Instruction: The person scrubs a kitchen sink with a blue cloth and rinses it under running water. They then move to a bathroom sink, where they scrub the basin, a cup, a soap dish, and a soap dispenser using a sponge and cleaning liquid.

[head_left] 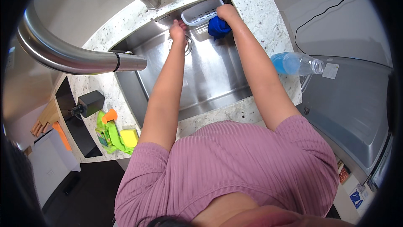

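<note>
In the far right corner of the steel sink (197,105), my right hand (228,13) is closed on a bunched dark blue cloth (219,28), which hangs below it. A pale grey slotted sink caddy (196,13) sits against the sink's back wall, just left of the cloth. My left hand (179,28) is by the caddy's left end, above the round drain (187,45). Its fingers are apart and hold nothing that I can see. Whether they touch the back wall is hard to make out.
A large steel faucet spout (79,59) juts over the sink's left side. On the left counter lie a black dispenser (91,103), a lime green cloth (112,132), an orange piece (110,115) and a yellow sponge (129,137). A bottle of blue liquid (294,64) stands at the right.
</note>
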{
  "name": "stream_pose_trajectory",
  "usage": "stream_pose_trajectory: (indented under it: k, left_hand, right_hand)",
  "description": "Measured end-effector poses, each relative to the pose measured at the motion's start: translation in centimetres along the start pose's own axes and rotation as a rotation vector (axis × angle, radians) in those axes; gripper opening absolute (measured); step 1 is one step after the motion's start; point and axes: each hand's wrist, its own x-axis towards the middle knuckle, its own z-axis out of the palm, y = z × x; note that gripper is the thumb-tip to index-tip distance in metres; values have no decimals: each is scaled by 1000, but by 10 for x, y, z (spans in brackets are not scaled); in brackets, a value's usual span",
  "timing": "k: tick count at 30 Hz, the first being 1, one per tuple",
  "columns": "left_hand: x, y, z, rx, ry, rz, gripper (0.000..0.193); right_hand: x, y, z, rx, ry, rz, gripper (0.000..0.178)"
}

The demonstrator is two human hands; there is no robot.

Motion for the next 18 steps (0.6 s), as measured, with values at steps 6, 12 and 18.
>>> stream_pose_trajectory:
  k: [6,12,18]
  left_hand:
    - [21,32,15,68,-222,-378,32]
    - [16,50,28,32,-167,-492,25]
    - [11,56,38,19,-86,-540,21]
  right_hand:
    - [1,2,-1,-7,-14,62,28]
    - [-8,0,-5,112,29,99,28]
    - [2,7,6,116,46,71,30]
